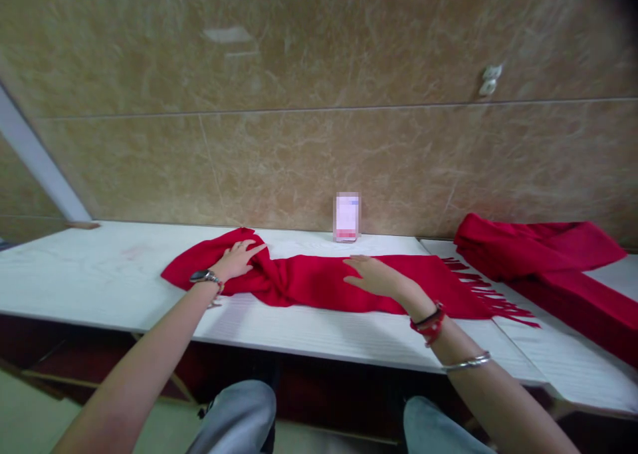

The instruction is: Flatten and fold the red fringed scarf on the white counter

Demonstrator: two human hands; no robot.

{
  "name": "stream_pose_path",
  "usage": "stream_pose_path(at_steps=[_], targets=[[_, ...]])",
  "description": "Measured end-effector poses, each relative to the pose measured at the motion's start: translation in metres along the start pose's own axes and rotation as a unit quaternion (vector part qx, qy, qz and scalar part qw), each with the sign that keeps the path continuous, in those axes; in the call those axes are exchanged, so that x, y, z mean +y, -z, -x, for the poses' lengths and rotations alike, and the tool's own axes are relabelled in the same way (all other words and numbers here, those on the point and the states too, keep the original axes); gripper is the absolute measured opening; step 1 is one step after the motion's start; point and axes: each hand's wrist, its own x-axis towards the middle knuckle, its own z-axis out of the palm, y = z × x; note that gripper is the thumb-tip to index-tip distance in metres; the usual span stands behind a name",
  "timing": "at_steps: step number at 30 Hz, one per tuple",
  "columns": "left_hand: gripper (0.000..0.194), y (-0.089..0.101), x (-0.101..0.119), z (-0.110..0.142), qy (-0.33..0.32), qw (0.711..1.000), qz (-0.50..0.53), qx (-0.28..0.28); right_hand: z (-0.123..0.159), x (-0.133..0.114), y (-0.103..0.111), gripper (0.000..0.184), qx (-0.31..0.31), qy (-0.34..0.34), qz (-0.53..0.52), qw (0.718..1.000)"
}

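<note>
A red scarf (323,284) lies lengthwise along the white tabletop (124,301). Its fringed end spreads out to the right, while the left part is bunched and folded over. On that bunched part rests my left hand (236,260), fingers stretched out. My right hand (373,278) is over the flat middle of the scarf with its fingers extended; whether it touches the cloth I cannot tell. Neither hand grips anything.
A second red scarf (528,251) lies folded and looped at the right. A phone (347,216), blurred out, leans against the tiled wall (279,161) behind the table. A socket-like white fitting (490,80) is on the wall. Dark shelf compartments (100,354) open below the tabletop.
</note>
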Motion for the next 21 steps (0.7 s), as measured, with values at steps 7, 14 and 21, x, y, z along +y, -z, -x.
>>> stream_pose_path(at_steps=[7, 14, 21], targets=[[0.037, 0.025, -0.005, -0.008, -0.090, 0.992, -0.075, 0.051, -0.035, -0.078, -0.031, 0.047, -0.045, 0.158, -0.019, 0.986], [0.034, 0.039, -0.009, 0.018, -0.063, 0.979, -0.134, 0.137, -0.036, -0.057, -0.039, 0.049, 0.001, 0.177, 0.015, 0.984], [0.033, 0.035, -0.009, 0.042, -0.162, 0.982, -0.091, 0.023, -0.028, -0.053, -0.035, 0.032, 0.047, 0.148, 0.064, 0.986]])
